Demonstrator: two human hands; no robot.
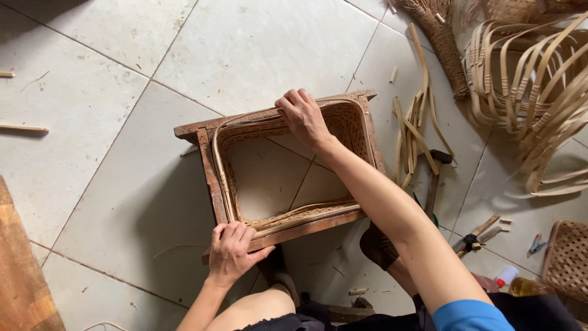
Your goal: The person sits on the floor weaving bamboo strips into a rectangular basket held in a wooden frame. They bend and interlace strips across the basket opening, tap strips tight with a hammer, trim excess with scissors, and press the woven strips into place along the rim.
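Note:
A rectangular wooden frame [208,178] lies on the tiled floor, with a woven bamboo basket wall [355,129] fitted inside it; the floor shows through its open middle. My left hand [231,251] grips the near left corner of the frame and the bamboo rim. My right hand [303,116] reaches across and presses its fingers on the far rim of the basket, near the middle of the far side.
Loose bamboo strips [416,129] lie right of the frame beside a hammer [433,184]. A bundle of curved bamboo hoops [527,86] sits at the upper right, a broom [444,43] above, a woven piece [569,257] at lower right, a wooden plank [18,270] at left.

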